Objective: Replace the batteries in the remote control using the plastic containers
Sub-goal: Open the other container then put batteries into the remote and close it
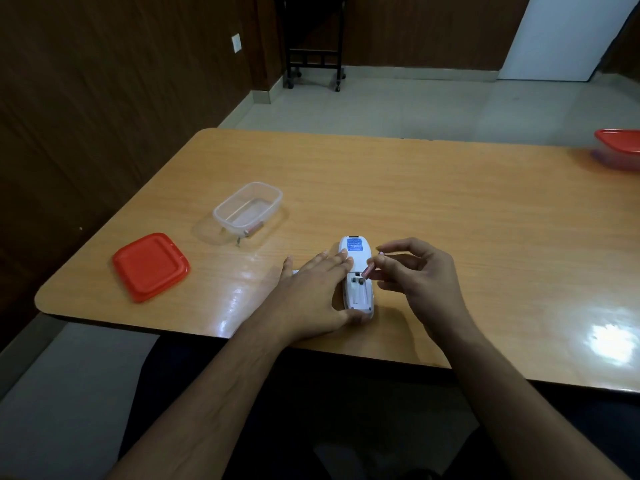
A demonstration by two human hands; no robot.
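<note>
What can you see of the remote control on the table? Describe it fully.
The remote control is white plastic and lies face down near the table's front edge. A blue label sits on its far end. Its battery bay is open and looks empty. The left hand rests against its left side, while the right hand pinches a pink battery at the bay's far end.

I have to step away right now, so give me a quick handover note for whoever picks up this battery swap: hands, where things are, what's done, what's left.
Left hand: flat, steadying the remote control, which lies face down on the table.
Right hand: pinching a pink battery, tip at the open battery bay.
Clear container: open, another battery inside; its red lid lies beside it.
Second red-lidded container: closed, far right.
Done: back cover off, bay looks empty.
Left: seat this battery, fit the other, refit the cover.
</note>
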